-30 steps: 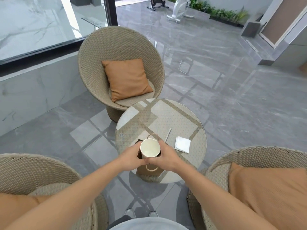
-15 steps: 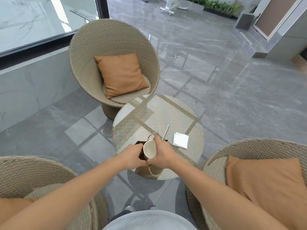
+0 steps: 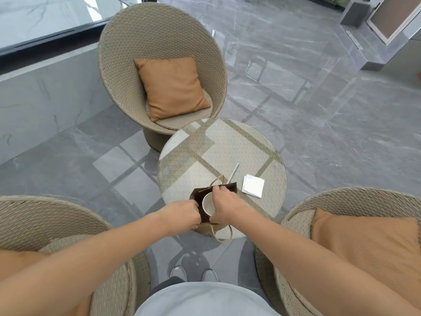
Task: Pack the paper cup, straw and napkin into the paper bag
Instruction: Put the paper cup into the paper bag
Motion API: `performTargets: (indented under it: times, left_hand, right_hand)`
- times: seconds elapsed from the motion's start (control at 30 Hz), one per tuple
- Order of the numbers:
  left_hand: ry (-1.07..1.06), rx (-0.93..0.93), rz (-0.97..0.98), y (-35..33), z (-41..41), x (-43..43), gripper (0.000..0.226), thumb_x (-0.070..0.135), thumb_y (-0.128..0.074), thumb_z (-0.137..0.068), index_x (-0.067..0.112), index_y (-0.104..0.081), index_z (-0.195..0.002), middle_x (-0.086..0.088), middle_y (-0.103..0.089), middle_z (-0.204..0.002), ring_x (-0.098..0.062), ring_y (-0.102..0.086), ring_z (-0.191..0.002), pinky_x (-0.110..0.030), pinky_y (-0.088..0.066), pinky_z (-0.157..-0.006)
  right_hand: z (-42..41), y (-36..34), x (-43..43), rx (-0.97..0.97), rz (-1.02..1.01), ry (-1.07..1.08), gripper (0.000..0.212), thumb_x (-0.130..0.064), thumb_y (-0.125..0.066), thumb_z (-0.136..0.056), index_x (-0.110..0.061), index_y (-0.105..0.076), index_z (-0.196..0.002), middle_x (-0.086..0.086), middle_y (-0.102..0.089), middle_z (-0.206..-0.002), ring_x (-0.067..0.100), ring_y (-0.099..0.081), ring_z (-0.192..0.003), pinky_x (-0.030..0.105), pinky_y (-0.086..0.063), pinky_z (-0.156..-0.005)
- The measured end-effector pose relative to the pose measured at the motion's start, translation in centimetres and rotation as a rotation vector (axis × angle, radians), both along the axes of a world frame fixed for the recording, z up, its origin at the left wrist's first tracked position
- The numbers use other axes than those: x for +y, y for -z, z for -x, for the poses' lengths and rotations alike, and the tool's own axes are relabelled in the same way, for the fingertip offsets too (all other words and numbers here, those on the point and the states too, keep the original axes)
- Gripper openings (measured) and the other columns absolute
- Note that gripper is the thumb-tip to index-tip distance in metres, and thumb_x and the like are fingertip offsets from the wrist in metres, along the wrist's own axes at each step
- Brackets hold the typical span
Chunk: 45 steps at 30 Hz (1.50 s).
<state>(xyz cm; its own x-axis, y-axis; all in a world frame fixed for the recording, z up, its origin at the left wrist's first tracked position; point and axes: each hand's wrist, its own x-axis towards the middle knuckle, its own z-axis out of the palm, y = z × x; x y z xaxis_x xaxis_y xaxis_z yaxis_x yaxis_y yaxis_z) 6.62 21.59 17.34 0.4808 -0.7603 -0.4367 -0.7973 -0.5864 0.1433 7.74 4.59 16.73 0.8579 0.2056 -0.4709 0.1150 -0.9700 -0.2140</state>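
Observation:
A brown paper bag (image 3: 197, 195) stands open at the near edge of the round glass-topped table (image 3: 250, 147). My left hand (image 3: 182, 214) pinches the bag's left rim. A white paper cup (image 3: 208, 206) sits upright inside the bag's mouth, with my right hand (image 3: 225, 205) wrapped around its right side. A wrapped straw (image 3: 234, 172) lies on the table just beyond the bag. A folded white napkin (image 3: 252, 186) lies to the right of the bag.
Wicker chairs with orange cushions surround the table: one behind it (image 3: 159, 71), one at near left (image 3: 52, 226), one at near right (image 3: 355, 242). My feet (image 3: 193, 273) stand on the grey tiled floor below the table's near edge.
The cup has gone down from above the bag into its mouth, carried by my right hand. My left hand has kept its hold on the bag's rim.

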Motion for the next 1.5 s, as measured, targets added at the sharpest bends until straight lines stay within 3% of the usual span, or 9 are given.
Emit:
performTargets:
  times: [0.2, 0.37, 0.6, 0.73, 0.93, 1.13, 1.5]
  left_hand:
    - [0.145, -0.024, -0.100, 0.0, -0.5, -0.1, 0.020, 0.008, -0.051, -0.097, 0.008, -0.070, -0.104, -0.006, -0.069, -0.104, -0.026, -0.055, -0.106, -0.040, -0.054, -0.082]
    - [0.239, -0.014, -0.197, 0.3, -1.2, -0.1, 0.020, 0.010, -0.053, -0.097, 0.008, -0.071, -0.107, -0.008, -0.069, -0.108, -0.028, -0.056, -0.107, -0.041, -0.054, -0.083]
    - [0.315, -0.058, -0.208, 0.6, -2.5, -0.2, 0.019, 0.009, -0.053, -0.097, 0.014, -0.071, -0.101, -0.004, -0.070, -0.101, -0.025, -0.055, -0.101, -0.036, -0.050, -0.072]
    - [0.307, -0.034, -0.200, 0.8, -2.6, -0.5, 0.021, 0.007, -0.052, -0.096, 0.014, -0.071, -0.100, -0.004, -0.070, -0.101, -0.026, -0.054, -0.101, -0.038, -0.051, -0.080]
    - [0.281, -0.006, -0.184, 0.7, -2.7, -0.5, 0.021, 0.006, -0.051, -0.097, 0.013, -0.071, -0.101, -0.005, -0.069, -0.101, -0.027, -0.052, -0.101, -0.038, -0.049, -0.081]
    - [0.300, -0.015, -0.170, 0.7, -2.4, -0.5, 0.023, -0.001, -0.054, -0.091, 0.013, -0.071, -0.099, -0.005, -0.069, -0.098, -0.026, -0.052, -0.100, -0.034, -0.043, -0.071]
    - [0.263, -0.014, -0.133, 1.2, -2.5, -0.2, 0.021, -0.003, -0.054, -0.090, 0.010, -0.070, -0.095, -0.006, -0.067, -0.093, -0.027, -0.052, -0.095, -0.034, -0.041, -0.068]
  right_hand:
    - [-0.9, 1.6, 0.8, 0.037, 0.105, -0.087, 0.069, -0.028, -0.076, -0.073, -0.005, -0.039, -0.127, 0.014, -0.051, -0.119, 0.032, -0.061, -0.102, 0.035, -0.049, -0.068]
    - [-1.7, 3.1, 1.4, 0.058, 0.202, -0.128, 0.071, -0.026, -0.073, -0.077, -0.004, -0.036, -0.134, 0.016, -0.051, -0.124, 0.034, -0.060, -0.104, 0.038, -0.050, -0.071]
    - [-2.9, 5.3, 2.0, 0.129, 0.313, -0.168, 0.067, -0.027, -0.065, -0.086, 0.000, -0.032, -0.138, 0.017, -0.055, -0.127, 0.031, -0.059, -0.109, 0.035, -0.043, -0.068]
    - [-3.4, 6.6, 2.5, 0.158, 0.320, -0.152, 0.044, -0.017, -0.053, -0.091, -0.003, -0.043, -0.131, 0.012, -0.063, -0.120, 0.026, -0.062, -0.105, 0.031, -0.041, -0.068]
    - [-3.5, 8.7, 3.0, 0.152, 0.316, -0.115, 0.027, -0.011, -0.045, -0.092, -0.009, -0.057, -0.117, 0.008, -0.068, -0.108, 0.023, -0.065, -0.094, 0.032, -0.038, -0.062]
    - [-3.4, 10.7, 3.5, 0.143, 0.329, -0.143, 0.026, -0.010, -0.039, -0.095, -0.012, -0.064, -0.105, 0.006, -0.068, -0.107, 0.022, -0.064, -0.095, 0.032, -0.038, -0.063]
    - [-3.2, 12.5, 4.0, 0.117, 0.422, -0.209, 0.024, -0.012, -0.046, -0.094, -0.014, -0.066, -0.108, 0.003, -0.067, -0.111, 0.023, -0.061, -0.104, 0.032, -0.039, -0.072]
